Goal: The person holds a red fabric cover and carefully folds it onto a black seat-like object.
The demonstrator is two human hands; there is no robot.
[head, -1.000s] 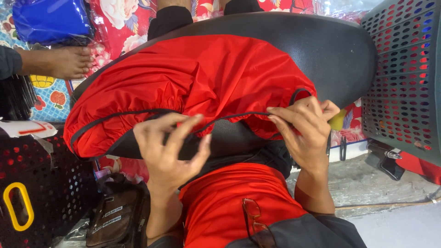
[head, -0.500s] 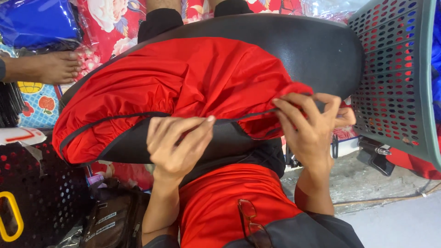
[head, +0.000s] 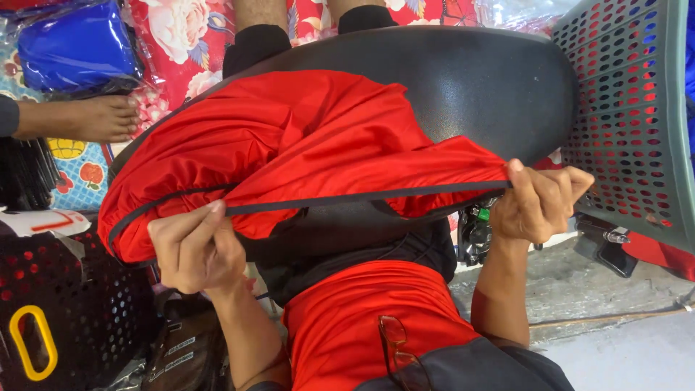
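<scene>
red cloth (head: 289, 152) hem is pinched taut between my left hand (head: 194, 250) and right hand (head: 539, 203); overpulling could slip it free.

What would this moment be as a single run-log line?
left hand: pinching dark hem | right hand: gripping same hem | red garment: hem pulled taut over black rounded board

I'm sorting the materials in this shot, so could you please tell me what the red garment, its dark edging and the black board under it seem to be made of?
The red garment looks like thin, smooth synthetic fabric: slight sheen, soft folds. The dark edging, pulled taut between the left hand and right hand, seems a sewn fabric binding, perhaps elastic. The black board looks like hard plastic with a fine pebbled, semi-gloss surface.
</scene>
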